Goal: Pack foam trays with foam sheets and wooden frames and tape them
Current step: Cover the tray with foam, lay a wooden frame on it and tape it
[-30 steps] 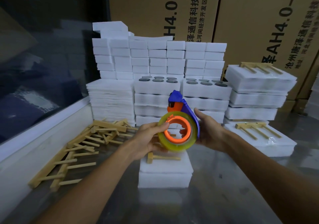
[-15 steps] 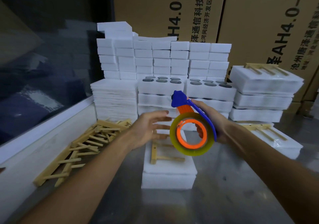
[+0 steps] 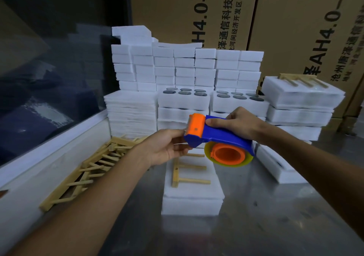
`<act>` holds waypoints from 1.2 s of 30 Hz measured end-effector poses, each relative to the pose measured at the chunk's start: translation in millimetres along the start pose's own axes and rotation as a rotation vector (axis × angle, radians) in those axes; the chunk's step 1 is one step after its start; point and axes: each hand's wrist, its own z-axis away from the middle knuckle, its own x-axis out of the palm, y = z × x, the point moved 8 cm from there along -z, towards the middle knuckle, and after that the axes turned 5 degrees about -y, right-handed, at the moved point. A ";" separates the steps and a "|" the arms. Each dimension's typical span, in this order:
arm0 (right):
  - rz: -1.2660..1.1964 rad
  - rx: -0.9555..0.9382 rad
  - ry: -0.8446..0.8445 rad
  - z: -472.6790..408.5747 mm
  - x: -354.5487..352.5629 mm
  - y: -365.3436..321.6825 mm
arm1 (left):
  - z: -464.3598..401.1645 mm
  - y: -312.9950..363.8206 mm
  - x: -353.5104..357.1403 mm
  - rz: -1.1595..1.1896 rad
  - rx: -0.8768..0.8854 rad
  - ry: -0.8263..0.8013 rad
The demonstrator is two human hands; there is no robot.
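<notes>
Gripping tape dispenser [image 3: 214,135], both hands.

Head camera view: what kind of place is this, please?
Probably a packing station in a factory or warehouse. Stacked white foam trays fill the steel table, large printed cardboard cartons stand behind them, and the right hand grips a tape dispenser.

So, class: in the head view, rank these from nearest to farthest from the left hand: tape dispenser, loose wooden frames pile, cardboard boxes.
1. Tape dispenser: touching the left hand, at its fingertips.
2. Loose wooden frames pile: on the table, left.
3. Cardboard boxes: behind the foam stacks.
</notes>
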 end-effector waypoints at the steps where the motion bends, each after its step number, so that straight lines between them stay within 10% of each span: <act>1: 0.016 -0.005 -0.005 -0.7 0.2 -0.5 | -0.2 -0.1 -1.5 -0.013 -0.003 0.013; 36: 0.551 -0.022 -0.248 -63.7 44.9 1.8 | 29.2 -2.4 -101.2 -0.526 0.000 0.616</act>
